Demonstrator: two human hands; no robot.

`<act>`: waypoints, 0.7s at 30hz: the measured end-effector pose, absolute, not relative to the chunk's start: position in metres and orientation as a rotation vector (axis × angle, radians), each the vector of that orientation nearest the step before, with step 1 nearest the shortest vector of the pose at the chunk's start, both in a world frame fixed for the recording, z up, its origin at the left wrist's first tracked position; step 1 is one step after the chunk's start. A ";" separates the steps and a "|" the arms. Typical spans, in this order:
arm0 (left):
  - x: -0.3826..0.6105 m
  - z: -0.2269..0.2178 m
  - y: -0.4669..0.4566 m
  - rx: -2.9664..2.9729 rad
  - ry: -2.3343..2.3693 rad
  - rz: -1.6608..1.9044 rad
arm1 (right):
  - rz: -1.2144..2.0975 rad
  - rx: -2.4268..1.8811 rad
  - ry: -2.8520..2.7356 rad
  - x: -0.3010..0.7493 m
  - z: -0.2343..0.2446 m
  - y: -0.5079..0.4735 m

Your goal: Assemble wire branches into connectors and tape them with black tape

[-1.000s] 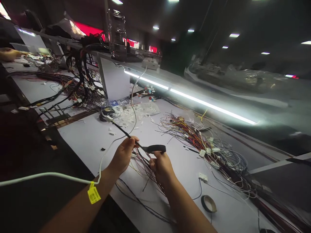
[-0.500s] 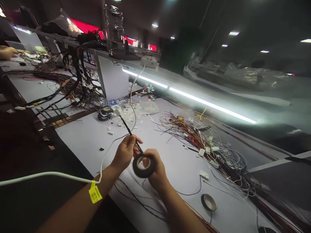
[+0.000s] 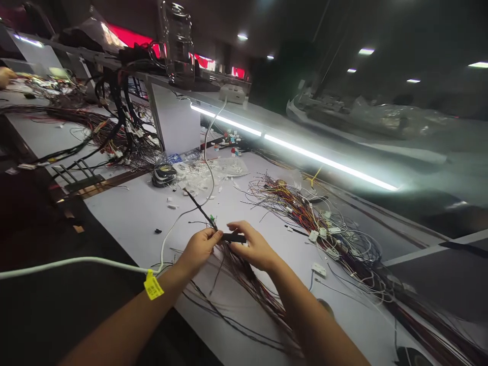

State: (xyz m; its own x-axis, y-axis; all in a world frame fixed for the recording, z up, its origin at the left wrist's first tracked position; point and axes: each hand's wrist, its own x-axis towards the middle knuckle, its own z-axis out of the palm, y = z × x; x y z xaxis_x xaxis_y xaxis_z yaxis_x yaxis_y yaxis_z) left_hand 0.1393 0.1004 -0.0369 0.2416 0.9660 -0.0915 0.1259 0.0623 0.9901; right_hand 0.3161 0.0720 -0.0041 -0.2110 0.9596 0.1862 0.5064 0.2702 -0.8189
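Note:
My left hand (image 3: 201, 248) is closed, thumb and fingers pinching a wire harness (image 3: 253, 284) near its fork. A thin branch wrapped in black (image 3: 197, 205) points up and away from that pinch, with a small green piece (image 3: 212, 218) beside it. My right hand (image 3: 254, 247) has its thumb and fingers around a roll of black tape (image 3: 233, 237), seen edge-on and close against the left fingertips. From under both hands the loose brown and dark wires of the harness run toward the lower right.
A white cable (image 3: 114, 262) with a yellow tag (image 3: 153, 285) crosses over my left forearm. Another wire bundle (image 3: 301, 208) with white connectors lies to the right. Behind are clear plastic bags (image 3: 224, 166) and a lit tube lamp (image 3: 331, 162). A glass jug (image 3: 179, 48) stands on the shelf.
The tape roll has turned from face-on to edge-on and moved up beside the left fingers. The black-wrapped branch's white end no longer shows, and the loose wires have come into view below.

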 end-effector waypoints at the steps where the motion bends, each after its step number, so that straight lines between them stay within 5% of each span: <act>1: 0.137 -0.034 0.102 1.383 1.131 0.895 | 0.794 -1.392 -1.968 0.317 0.004 0.076; 10: 0.133 -0.031 0.103 1.277 1.060 0.862 | 0.460 -1.762 -2.381 0.280 0.033 0.078; 12: 0.133 -0.033 0.104 1.165 1.067 0.869 | 0.298 -1.523 -2.416 0.262 0.039 0.047; 16: 0.131 -0.033 0.100 1.118 1.092 0.861 | 0.480 -0.752 -2.505 0.255 0.052 0.001; 21: 0.118 -0.035 0.092 1.176 0.933 0.864 | 0.096 -1.521 -2.498 0.332 0.017 0.031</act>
